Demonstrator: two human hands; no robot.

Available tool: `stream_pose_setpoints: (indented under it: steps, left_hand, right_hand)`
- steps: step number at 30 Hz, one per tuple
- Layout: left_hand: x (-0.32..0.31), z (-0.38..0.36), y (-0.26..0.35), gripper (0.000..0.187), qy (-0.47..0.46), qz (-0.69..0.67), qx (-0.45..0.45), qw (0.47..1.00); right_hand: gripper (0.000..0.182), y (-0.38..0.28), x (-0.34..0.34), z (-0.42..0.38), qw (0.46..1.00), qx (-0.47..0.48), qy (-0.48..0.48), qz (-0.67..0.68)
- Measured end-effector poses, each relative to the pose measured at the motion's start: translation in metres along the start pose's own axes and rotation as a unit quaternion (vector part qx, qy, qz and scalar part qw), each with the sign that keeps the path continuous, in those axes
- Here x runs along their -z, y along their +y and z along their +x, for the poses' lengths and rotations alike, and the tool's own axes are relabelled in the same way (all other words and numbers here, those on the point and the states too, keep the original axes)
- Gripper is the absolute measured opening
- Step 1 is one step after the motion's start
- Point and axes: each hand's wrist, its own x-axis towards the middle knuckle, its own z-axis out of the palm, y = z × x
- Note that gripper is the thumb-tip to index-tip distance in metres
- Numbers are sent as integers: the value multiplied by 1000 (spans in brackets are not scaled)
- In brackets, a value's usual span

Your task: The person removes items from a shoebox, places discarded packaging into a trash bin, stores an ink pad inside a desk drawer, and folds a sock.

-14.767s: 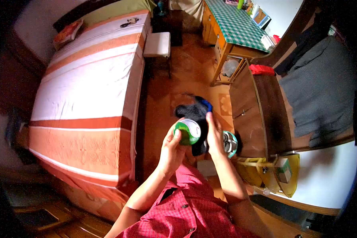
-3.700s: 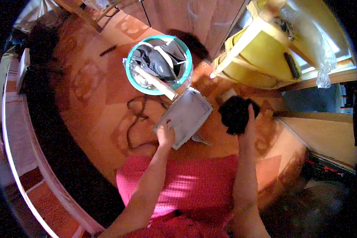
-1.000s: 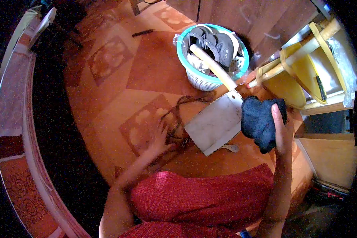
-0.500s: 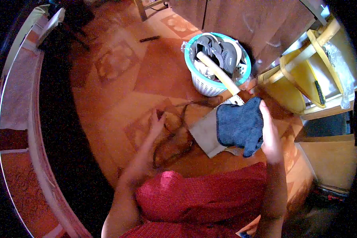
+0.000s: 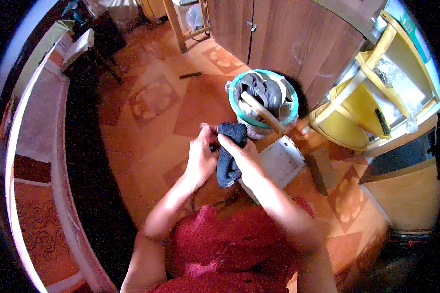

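Note:
A dark cloth [image 5: 228,168], bunched and narrow, hangs in front of the red garment. My right hand [image 5: 240,152] is closed round its upper part, thumb on top. Close beside it on the left, my left hand [image 5: 204,152] has its fingers curled at the cloth's edge; something small and dark shows at those fingers, too unclear to name. Under and beyond my right forearm lies a pale flat tray-like piece [image 5: 282,158] on the floor. Past the hands stands a white basket with a turquoise rim [image 5: 236,106], holding dark shoes [image 5: 274,94] and a pale handle [image 5: 259,111].
Yellow curved pieces [image 5: 344,117] with wooden bars are at the right, next to a wooden box [image 5: 406,195]. Brown cabinet doors [image 5: 288,39] stand behind the basket. A small dark strip [image 5: 190,75] lies on the patterned floor [image 5: 154,97]. A stool [image 5: 78,49] is at upper left.
My right hand has moved left with the cloth, which was spread out and is now bunched. My left hand has risen to meet it. More of the pale tray-like piece shows.

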Motion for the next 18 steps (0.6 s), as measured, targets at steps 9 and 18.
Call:
stream_pose_setpoints:
  steps: [9, 18]
  left_hand:
    - [27, -27, 21, 32, 86, -11, 42, 995]
    - [78, -31, 37, 32, 33, -67, 66, 995]
  right_hand:
    - [34, 2, -28, 19, 983, -17, 37, 179]
    - [38, 3, -8, 53, 933, 7, 118, 340]
